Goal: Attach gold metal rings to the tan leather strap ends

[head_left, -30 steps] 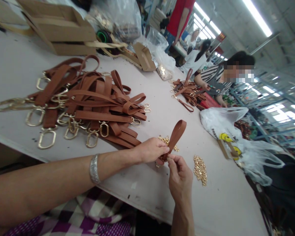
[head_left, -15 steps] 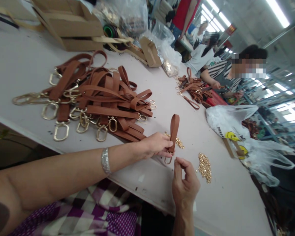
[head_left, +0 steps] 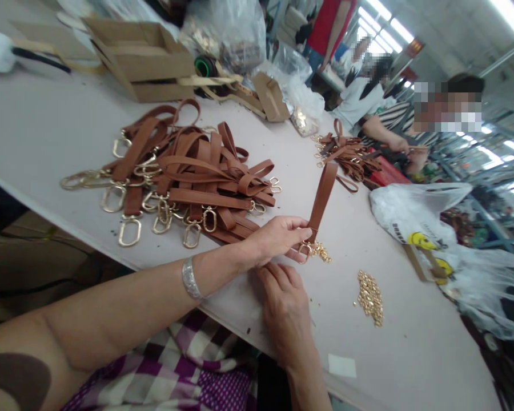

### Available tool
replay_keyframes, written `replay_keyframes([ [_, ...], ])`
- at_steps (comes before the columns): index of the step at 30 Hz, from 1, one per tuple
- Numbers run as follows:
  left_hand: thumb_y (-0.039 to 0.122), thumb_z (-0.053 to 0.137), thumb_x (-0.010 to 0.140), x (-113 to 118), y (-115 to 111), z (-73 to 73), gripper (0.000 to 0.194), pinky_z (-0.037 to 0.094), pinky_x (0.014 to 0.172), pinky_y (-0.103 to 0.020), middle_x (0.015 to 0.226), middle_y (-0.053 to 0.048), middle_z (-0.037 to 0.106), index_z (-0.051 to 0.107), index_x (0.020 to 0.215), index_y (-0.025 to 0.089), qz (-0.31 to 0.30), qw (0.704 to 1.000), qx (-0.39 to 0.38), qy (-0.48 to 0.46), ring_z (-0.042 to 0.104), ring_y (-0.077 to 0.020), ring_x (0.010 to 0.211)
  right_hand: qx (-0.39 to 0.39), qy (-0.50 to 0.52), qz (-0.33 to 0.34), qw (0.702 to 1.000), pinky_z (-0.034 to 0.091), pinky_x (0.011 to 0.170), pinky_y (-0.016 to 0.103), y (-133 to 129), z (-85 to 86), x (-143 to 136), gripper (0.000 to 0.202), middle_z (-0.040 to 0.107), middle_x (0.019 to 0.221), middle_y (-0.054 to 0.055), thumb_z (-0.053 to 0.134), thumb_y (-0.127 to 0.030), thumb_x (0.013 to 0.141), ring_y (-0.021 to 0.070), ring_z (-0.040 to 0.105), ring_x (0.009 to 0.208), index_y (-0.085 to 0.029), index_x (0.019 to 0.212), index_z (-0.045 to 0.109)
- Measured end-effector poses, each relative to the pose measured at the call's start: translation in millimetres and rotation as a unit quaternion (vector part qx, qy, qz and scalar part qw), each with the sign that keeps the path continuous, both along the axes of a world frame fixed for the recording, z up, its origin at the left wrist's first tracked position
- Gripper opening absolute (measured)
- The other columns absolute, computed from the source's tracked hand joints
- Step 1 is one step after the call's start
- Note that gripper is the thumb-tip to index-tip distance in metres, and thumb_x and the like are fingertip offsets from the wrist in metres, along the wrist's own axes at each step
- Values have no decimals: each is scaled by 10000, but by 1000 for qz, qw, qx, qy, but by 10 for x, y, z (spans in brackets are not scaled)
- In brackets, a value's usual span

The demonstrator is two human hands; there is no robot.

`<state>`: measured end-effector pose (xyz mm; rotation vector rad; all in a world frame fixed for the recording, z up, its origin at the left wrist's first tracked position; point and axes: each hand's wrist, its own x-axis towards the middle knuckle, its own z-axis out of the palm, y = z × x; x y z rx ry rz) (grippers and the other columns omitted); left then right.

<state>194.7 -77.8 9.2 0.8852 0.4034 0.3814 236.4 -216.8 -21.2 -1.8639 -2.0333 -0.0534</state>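
Note:
My left hand is closed on a brown leather wrist strap, whose loop stands up above the fingers. The strap's gold clasp hangs at its lower end by my fingertips. Close below my left wrist, my right hand is low over the table with its fingers bent together; the fingertips are partly hidden, and what they hold, if anything, does not show. Beyond the clasp lies a small heap of gold metal pieces. A larger heap of gold pieces lies farther right.
A big pile of brown straps with gold clasps lies left of my hands. Cardboard boxes and plastic bags stand behind it. Across the table, a co-worker sits by another strap pile. White plastic bags are at right.
My right hand has moved left and in under my left wrist, away from the clasp. The strap in my left hand is raised and tilted slightly right. The view has shifted a little.

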Motion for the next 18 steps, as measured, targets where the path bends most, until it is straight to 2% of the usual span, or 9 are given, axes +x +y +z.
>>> replay_keyframes([
  [2,93,504,909,-8,9,12,152,529,581,-198,820,-55,675,653,881,106,7,1000,13,10,628,-84,623,-26,-29,21,999,483,850,366,45,15,33,256,661,1047,80,501,-74,903,233,536,963,-158,1113,622],
  [6,-16,548,816,-21,42,42,178,489,579,-162,729,-28,663,681,868,88,21,998,64,16,588,-57,570,-48,-78,9,996,490,748,361,89,11,75,148,643,885,62,552,-102,885,221,535,828,-175,978,641],
  [10,30,576,796,-18,74,39,136,487,592,-184,731,-36,671,691,853,78,43,996,76,37,588,-74,593,-49,-77,-18,996,494,737,371,101,30,79,138,636,836,72,531,-78,863,228,552,824,-176,850,627],
  [12,82,576,803,-8,80,13,143,469,564,-194,758,-42,679,691,889,83,42,994,90,44,589,-90,607,-33,15,-32,999,501,772,349,66,61,103,176,655,891,75,484,-74,879,212,583,875,-177,887,626],
  [14,121,579,799,2,73,-27,174,451,561,-198,762,-36,683,694,926,94,31,991,125,31,587,-101,624,-14,168,-77,983,511,768,300,1,102,159,182,676,906,55,465,-122,909,171,619,857,-186,935,633],
  [16,146,590,785,11,53,-67,188,452,606,-205,773,-27,688,701,931,107,9,986,168,10,592,-111,665,18,317,-147,937,519,699,258,-71,142,244,142,685,843,25,508,-211,915,138,637,759,-191,957,642],
  [18,156,589,775,14,19,-93,184,454,655,-216,785,-22,689,705,911,112,-17,979,204,-4,597,-122,707,58,412,-203,886,514,636,245,-123,172,340,131,671,744,-3,578,-284,888,125,626,667,-188,935,654],
])
